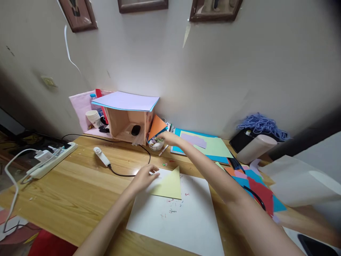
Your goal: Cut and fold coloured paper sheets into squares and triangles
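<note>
My left hand (145, 176) rests at the upper left corner of a white sheet (191, 217), its fingers loosely bent and apart, holding nothing. Beside its fingertips lies a pale yellow paper triangle (172, 186), flat on the sheet. Farther back, my right hand (169, 137) reaches over a small white bowl (156, 146) of small coloured bits, fingers bent together and down at its rim. Whatever is between those fingers is too small to make out. An orange folded paper (157, 127) leans just behind the bowl.
A box (128, 122) with a lilac paper roof stands against the wall. Paper sheets (221, 146) and coloured scraps (259, 190) lie to the right. At left are a white corded device (101, 156) and a power strip (53, 160). A white marker (163, 150) lies by the bowl.
</note>
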